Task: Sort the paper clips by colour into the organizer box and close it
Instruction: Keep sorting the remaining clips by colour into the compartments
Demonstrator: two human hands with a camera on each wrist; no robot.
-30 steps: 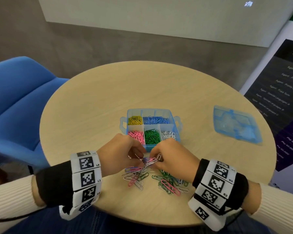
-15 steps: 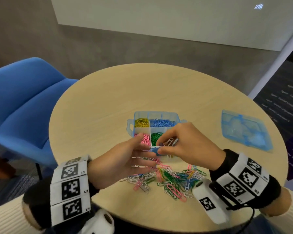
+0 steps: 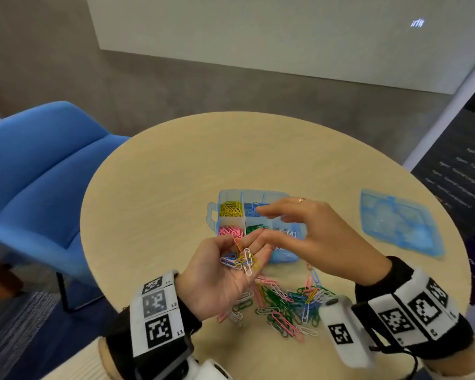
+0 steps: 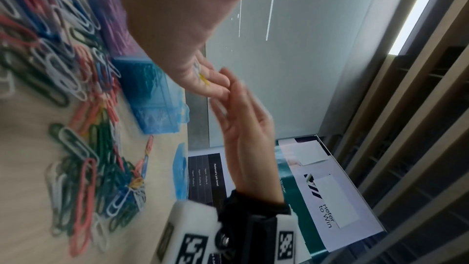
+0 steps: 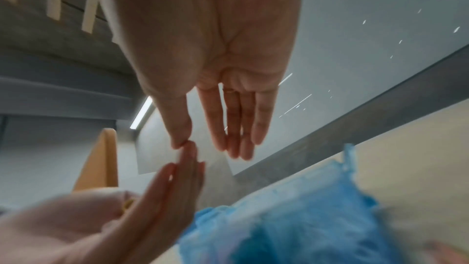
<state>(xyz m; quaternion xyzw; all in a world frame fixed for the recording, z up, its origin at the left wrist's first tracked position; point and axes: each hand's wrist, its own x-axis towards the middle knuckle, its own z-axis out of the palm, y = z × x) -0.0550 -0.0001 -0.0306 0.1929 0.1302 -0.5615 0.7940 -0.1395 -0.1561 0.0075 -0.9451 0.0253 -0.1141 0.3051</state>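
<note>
Round wooden table [image 3: 154, 204], blue chair [image 3: 39, 171], grey floor [image 3: 176, 86], dark poster [image 3: 461, 171].

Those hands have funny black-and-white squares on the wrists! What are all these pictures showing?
No machine here: a person wears three cameras. One sits on the head and looks down; one sits on each wrist, on those patterned bands, and looks along the fingers. The left hand lies palm up with a few mixed paper clips cupped in it. The right hand is open above the blue organizer box, holding nothing. The box has clips sorted by colour. A pile of clips waits on the round table, and the box's lid lies off to the right.
</note>
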